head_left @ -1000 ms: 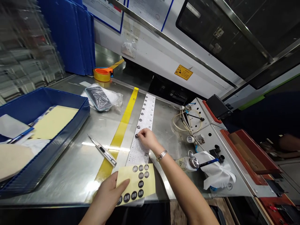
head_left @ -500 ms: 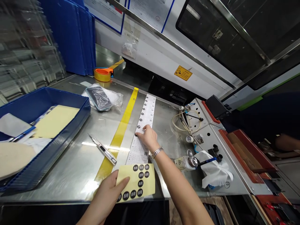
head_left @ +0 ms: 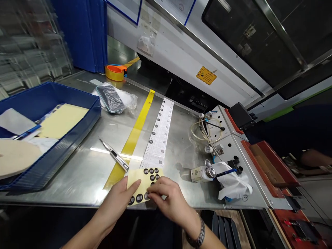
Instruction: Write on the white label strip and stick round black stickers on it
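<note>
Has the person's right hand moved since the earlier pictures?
Yes. Judged against the yellow stripe, the right hand has come from the label strip toward the near edge of the table, to the sticker sheet in the left hand.

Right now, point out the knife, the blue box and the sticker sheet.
Knife (head_left: 117, 157), head view: its handle.
Blue box (head_left: 77, 133), head view: its outer wall.
Sticker sheet (head_left: 143, 184), head view: bare yellow part.

Blue bin (head_left: 67, 143) (cream disc (head_left: 19, 157) inside) | knife (head_left: 114, 155) — partly over yellow strip (head_left: 139, 122) | orange tape dispenser (head_left: 114, 75) | white cloth (head_left: 233, 185)
</note>
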`<state>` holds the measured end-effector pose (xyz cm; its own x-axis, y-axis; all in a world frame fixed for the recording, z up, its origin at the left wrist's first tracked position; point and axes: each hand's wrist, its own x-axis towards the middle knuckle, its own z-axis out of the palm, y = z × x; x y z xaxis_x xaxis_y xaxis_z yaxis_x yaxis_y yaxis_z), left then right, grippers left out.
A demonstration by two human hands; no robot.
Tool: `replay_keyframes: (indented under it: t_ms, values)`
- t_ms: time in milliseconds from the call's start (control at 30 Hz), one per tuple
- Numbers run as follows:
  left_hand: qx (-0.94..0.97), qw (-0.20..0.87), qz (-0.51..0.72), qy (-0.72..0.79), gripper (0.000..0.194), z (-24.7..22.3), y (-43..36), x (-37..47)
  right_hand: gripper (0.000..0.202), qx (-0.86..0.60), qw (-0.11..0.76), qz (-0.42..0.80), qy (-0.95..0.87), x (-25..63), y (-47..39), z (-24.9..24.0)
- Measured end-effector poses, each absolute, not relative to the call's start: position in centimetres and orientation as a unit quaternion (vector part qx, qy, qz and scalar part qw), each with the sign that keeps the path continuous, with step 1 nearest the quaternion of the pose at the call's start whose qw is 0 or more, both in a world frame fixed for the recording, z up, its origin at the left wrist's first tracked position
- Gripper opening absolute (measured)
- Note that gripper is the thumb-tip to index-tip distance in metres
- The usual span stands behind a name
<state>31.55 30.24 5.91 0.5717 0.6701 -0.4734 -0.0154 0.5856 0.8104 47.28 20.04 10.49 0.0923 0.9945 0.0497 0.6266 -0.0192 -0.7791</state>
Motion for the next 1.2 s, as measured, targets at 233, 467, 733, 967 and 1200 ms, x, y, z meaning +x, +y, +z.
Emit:
replay_keyframes:
  t_ms: [233,467,733,967,1200]
  values:
    - [0.416,0.826,0.178,0.336,0.06,5.9,30.5,31.1,0.017,-0.668,0.312,0.19,-0.648,46.9,20.1,8.6]
    - [0.413,0.816,0.191,0.357,0.057,5.4,30.5,31.3,0.017,-0.647,0.283,0.114,-0.699,46.0,19.8,9.8]
    - [0.436,0.785,0.174,0.404,0.062,4.9,30.2,31.7,0.01,-0.756,0.323,0.239,-0.517,50.2,25.8,11.8]
    - [0.467,0.772,0.152,0.403,0.052,4.7,30.1,31.4,0.011,-0.786,0.275,0.302,-0.463,52.3,32.9,7.4]
    - [0.408,0.813,0.134,0.393,0.054,5.5,30.2,31.2,0.011,-0.806,0.245,0.278,-0.462,51.8,33.3,6.8]
